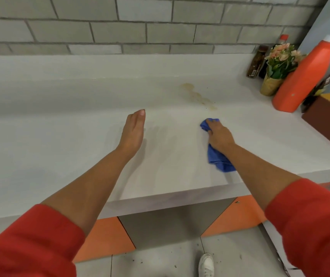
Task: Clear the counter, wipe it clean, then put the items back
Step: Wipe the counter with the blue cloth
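My right hand (219, 135) presses a blue cloth (219, 159) flat on the white counter (60, 136), right of centre. A brownish stain (199, 95) lies on the counter just beyond the cloth. My left hand (134, 129) hovers over the counter's middle, fingers straight and together, holding nothing. At the far right stand a large orange bottle (303, 76), a small pot of pink flowers (279, 69) and dark sauce bottles (257, 61).
A brown and yellow box (328, 116) sits at the right edge of the counter. A grey brick wall (140, 23) backs the counter. Below are orange cabinet panels (236, 215), a grey tiled floor and my white shoe (206, 264).
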A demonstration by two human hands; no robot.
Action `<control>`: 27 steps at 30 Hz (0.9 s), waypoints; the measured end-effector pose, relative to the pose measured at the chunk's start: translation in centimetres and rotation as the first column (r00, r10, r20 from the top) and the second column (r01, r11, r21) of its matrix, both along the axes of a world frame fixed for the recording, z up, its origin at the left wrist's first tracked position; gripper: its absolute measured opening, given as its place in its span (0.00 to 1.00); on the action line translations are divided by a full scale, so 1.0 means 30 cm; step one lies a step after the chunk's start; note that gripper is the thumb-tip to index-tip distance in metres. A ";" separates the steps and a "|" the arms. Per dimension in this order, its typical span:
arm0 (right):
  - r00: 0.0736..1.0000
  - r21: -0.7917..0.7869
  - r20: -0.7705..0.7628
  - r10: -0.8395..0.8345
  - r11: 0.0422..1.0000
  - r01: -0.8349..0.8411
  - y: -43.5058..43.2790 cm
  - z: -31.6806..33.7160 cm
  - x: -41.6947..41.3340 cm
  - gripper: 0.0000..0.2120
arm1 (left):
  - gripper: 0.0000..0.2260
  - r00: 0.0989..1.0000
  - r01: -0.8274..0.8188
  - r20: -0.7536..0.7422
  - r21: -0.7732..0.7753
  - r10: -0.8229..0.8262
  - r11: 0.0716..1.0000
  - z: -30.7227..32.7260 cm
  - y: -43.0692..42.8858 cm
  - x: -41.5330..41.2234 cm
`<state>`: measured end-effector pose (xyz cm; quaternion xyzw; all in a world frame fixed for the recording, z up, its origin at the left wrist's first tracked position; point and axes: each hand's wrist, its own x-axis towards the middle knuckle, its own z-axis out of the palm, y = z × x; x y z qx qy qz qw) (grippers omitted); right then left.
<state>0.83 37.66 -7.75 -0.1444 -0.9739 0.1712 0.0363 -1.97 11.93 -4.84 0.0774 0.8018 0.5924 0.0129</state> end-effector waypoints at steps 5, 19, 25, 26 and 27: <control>0.942 -0.003 -0.002 0.336 0.942 -0.336 -0.310 0.012 0.145 0.26 | 0.19 1.000 0.016 0.001 0.013 -0.016 1.000 0.024 0.057 -0.006; 0.946 -0.301 -0.277 0.168 0.920 -0.251 0.029 0.159 0.233 0.22 | 0.21 0.999 0.003 0.039 -0.061 0.000 0.998 -0.008 0.164 -0.085; 0.982 -0.033 -0.049 -0.183 0.983 0.182 0.246 -0.019 0.044 0.21 | 0.13 1.000 0.007 0.006 -0.107 -0.006 0.994 -0.037 0.249 -0.114; 0.984 0.020 -0.051 -0.169 0.985 0.171 0.248 -0.038 0.022 0.22 | 0.11 1.000 0.001 -0.011 -0.129 -0.002 0.992 -0.040 0.264 -0.124; 0.988 0.059 -0.053 -0.147 0.987 0.150 0.251 -0.044 -0.001 0.22 | 0.10 1.000 -0.005 -0.029 -0.148 0.001 0.989 -0.043 0.278 -0.135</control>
